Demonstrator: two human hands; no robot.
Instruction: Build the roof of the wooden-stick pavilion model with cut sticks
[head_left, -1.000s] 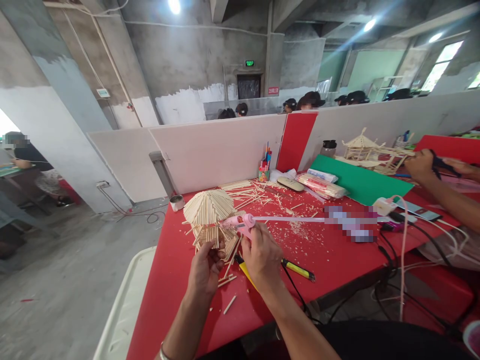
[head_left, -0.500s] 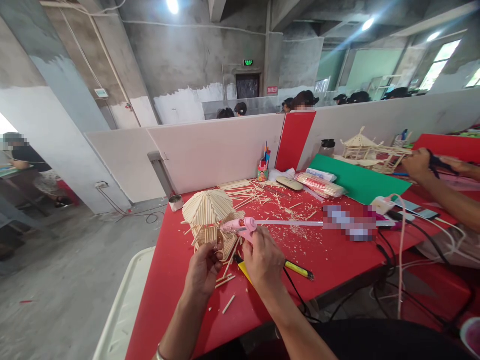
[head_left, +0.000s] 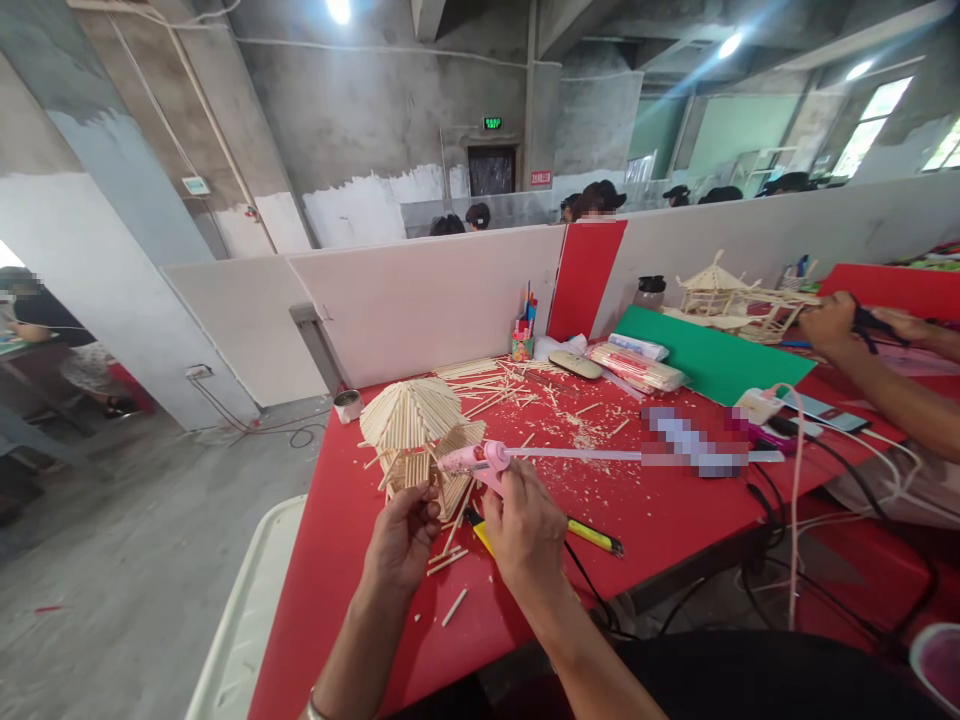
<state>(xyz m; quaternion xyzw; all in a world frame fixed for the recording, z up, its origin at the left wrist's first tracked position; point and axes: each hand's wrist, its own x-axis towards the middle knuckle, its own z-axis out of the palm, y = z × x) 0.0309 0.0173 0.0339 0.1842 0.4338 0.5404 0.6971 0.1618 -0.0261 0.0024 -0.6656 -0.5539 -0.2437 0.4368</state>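
Observation:
My right hand (head_left: 529, 515) is closed round the grip of a pink hot glue gun (head_left: 484, 458), with a long clear glue stick (head_left: 577, 454) running out of its back. The nozzle points left, close to a small model pavilion (head_left: 412, 415) built of pale wooden sticks, with a cone-like roof. At the model's lower front, my left hand (head_left: 405, 530) pinches a small panel of short sticks (head_left: 418, 468). Whether the panel is joined to the model is hard to see. A yellow utility knife (head_left: 592, 535) lies on the table, partly behind my right hand.
Loose sticks and shavings (head_left: 581, 430) litter the red table (head_left: 345, 600). Further back are a pen cup (head_left: 523, 345), a glasses case (head_left: 574, 363), bagged sticks (head_left: 637, 368) and a green board (head_left: 712, 355). At right, a co-worker's hands (head_left: 832, 325) work beside another stick model (head_left: 720, 290). Cables hang off the front edge.
The view has shifted slightly. The glue gun's nozzle stays near the stick panel and both hands keep their hold.

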